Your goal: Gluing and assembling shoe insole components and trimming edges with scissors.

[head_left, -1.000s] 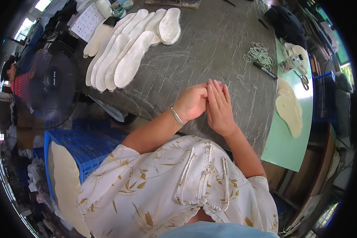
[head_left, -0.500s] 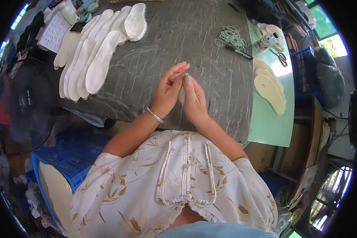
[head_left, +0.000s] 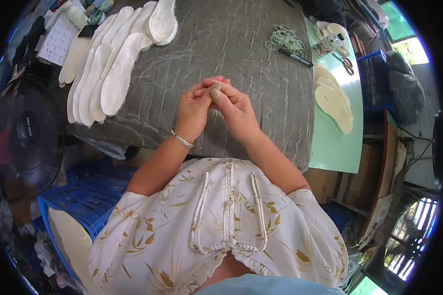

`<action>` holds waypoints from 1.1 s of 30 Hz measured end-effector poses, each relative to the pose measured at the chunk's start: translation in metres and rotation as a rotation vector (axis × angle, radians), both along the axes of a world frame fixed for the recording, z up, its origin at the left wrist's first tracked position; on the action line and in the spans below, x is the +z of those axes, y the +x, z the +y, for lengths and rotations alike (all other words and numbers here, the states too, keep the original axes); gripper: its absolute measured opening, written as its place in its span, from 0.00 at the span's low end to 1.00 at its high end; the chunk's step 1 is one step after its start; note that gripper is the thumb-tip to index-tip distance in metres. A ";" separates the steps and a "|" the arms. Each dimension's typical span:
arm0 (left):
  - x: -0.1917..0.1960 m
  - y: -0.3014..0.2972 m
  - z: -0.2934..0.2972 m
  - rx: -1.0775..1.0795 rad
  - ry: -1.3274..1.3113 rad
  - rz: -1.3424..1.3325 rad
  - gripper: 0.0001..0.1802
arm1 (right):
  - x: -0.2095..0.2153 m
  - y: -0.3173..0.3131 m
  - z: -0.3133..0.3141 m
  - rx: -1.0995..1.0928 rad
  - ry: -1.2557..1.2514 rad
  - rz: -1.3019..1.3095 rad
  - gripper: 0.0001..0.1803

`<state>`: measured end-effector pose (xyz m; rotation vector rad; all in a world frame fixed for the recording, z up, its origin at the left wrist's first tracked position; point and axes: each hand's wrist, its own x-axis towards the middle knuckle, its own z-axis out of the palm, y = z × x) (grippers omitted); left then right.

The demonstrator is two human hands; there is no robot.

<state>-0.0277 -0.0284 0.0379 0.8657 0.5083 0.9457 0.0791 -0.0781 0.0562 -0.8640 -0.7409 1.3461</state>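
Observation:
Over the near middle of the dark table (head_left: 182,64), my left hand (head_left: 195,109) and my right hand (head_left: 238,112) are pressed together. Both thumbs meet at the tips, and the curled fingers of the two hands overlap behind them. Whether anything small sits between the fingers is hidden. A silver bangle (head_left: 183,139) rings my left wrist. To the left lie overlapping white fuzzy insoles (head_left: 117,78), away from my hands. A tangle of pale green rubber bands (head_left: 286,40) and a black marker (head_left: 296,57) lie on the far right of the table.
On the pale green board (head_left: 337,152) at the right are cream insoles (head_left: 333,105), scissors (head_left: 348,65) and a clear bottle (head_left: 332,43). A black fan (head_left: 27,130) stands at the left, above a blue crate (head_left: 88,196). A phone (head_left: 87,31) lies by the white insoles.
My hands have come closer together. The fingers, stretched upward before, are now curled and overlapping, with the right hand folded in against the left. The view has shifted slightly.

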 end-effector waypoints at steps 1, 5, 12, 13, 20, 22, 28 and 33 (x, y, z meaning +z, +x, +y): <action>-0.001 -0.002 0.001 0.005 0.030 0.039 0.16 | -0.004 -0.001 0.002 -0.012 0.033 -0.063 0.18; -0.008 -0.013 0.006 0.008 0.105 0.115 0.17 | -0.012 -0.009 0.012 -0.052 0.028 -0.004 0.15; -0.020 -0.045 0.004 0.068 0.185 0.268 0.18 | -0.013 -0.026 0.019 -0.093 -0.101 -0.227 0.10; -0.019 -0.049 -0.001 0.141 0.177 0.268 0.16 | -0.016 -0.028 0.021 -0.122 -0.047 -0.553 0.10; -0.048 -0.151 0.020 0.797 0.330 0.734 0.13 | -0.025 -0.046 0.054 0.111 -0.024 -0.859 0.12; -0.050 -0.192 0.042 1.052 0.483 0.830 0.12 | -0.045 -0.050 0.054 0.172 -0.043 -0.787 0.14; -0.055 -0.259 0.082 0.740 0.165 1.364 0.17 | -0.057 -0.065 0.042 0.402 -0.161 -0.691 0.15; -0.026 -0.236 0.091 0.542 -0.136 0.744 0.09 | -0.059 -0.061 0.044 0.395 -0.258 -0.535 0.14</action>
